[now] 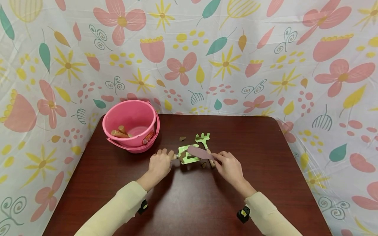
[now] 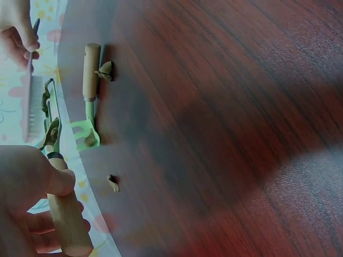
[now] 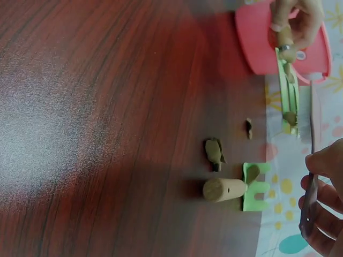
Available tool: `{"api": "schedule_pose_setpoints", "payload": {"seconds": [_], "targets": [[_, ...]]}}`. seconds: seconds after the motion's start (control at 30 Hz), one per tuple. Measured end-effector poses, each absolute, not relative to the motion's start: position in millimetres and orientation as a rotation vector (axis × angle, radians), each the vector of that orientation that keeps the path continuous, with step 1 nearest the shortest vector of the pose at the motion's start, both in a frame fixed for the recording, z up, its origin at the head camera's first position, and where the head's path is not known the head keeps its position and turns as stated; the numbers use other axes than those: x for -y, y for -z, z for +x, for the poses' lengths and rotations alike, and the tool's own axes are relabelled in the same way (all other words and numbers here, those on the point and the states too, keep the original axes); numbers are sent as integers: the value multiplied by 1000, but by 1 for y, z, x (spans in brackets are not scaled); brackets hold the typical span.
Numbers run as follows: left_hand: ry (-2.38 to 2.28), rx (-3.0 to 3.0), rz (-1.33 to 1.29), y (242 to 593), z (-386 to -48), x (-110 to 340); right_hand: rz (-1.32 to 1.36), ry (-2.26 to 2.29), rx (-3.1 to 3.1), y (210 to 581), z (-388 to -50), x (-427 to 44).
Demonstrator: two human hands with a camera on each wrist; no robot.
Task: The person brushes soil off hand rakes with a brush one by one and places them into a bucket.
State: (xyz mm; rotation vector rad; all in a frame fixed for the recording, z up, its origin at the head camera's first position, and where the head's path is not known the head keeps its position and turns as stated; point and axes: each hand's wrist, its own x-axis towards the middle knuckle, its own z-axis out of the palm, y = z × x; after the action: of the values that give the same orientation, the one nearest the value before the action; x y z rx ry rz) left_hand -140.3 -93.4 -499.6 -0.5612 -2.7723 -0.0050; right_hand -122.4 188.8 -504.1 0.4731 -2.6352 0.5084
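Observation:
My left hand (image 1: 159, 163) grips the wooden handle (image 2: 69, 225) of a small green garden fork (image 1: 192, 160), held above the table. Brown dry leaf bits (image 3: 290, 119) cling to its tines. In my right hand (image 1: 228, 165) is a mauve brush (image 1: 199, 152), pinched by its handle; pale bristles (image 2: 36, 107) show in the left wrist view. The brush head is over the fork in the head view; whether they touch I cannot tell. Below them lies a green hand rake (image 1: 202, 138) with a wooden handle, a leaf bit on its head.
A pink bucket (image 1: 133, 113) stands at the table's back left, with wooden-handled tools (image 1: 118, 134) inside. Dry leaf bits lie on the dark wood table (image 1: 189, 203), one leaf bit (image 1: 182, 138) behind the fork and another (image 3: 214, 152) near the rake handle. Flowered cloth (image 1: 183, 39) hangs behind.

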Motion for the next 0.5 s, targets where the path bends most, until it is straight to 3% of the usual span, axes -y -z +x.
{"api": "schedule_pose_setpoints", "payload": {"seconds": [0.5], "targets": [[-38,2741,-563,497,-141,98,482,-425,2667,506,-121,-203]]}}
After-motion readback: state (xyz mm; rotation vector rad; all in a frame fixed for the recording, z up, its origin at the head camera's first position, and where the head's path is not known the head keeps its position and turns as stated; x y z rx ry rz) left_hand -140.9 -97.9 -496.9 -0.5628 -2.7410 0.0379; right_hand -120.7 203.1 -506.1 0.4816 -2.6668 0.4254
